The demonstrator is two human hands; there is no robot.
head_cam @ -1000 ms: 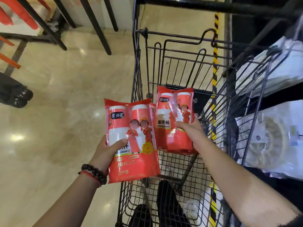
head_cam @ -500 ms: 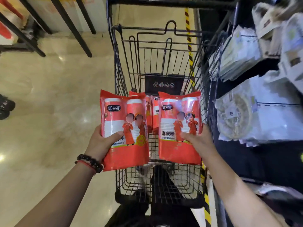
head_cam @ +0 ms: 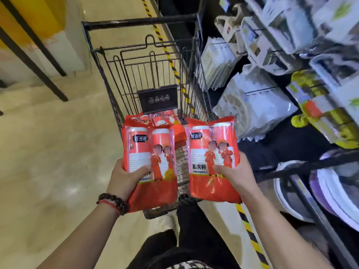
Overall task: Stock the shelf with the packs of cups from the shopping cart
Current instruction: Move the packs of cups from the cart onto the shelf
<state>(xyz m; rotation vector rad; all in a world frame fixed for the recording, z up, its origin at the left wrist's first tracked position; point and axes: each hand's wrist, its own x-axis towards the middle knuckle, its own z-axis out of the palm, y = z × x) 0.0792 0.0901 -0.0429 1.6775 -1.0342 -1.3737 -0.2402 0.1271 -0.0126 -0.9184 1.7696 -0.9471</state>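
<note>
Both forearms reach forward and slightly upward from the bottom of the view, each hand lifting a red pack of cups above the near end of a black wire shopping cart (head_cam: 124, 74). The left hand (head_cam: 124, 176) grips the lower left edge of the left pack of cups (head_cam: 150, 164), its thumb laid across the clear front and its fingers hidden behind; a dark beaded bracelet (head_cam: 114, 201) and a thin red string circle that wrist. The right hand (head_cam: 236, 176) holds the right pack of cups (head_cam: 212, 160) from its lower right side, thumb pressed flat on the front near the printed figures, fingers wrapped behind the pack. Both packs stand nearly upright, labels facing the camera, side by side with a narrow gap between them. Behind and below them, more red packs of cups (head_cam: 155, 121) lie in the cart's basket, in front of its black placard (head_cam: 158, 98). To the right of the cart, the shelf (head_cam: 310, 166) carries white plastic-wrapped goods (head_cam: 252, 111), a green and yellow package (head_cam: 318, 115) and, lower down, stacked purple-rimmed plates (head_cam: 334, 193); motion blur hides finer detail there. A yellow-and-black hazard stripe (head_cam: 250, 235) runs along the glossy beige floor (head_cam: 48, 152) at the shelf's foot.
</note>
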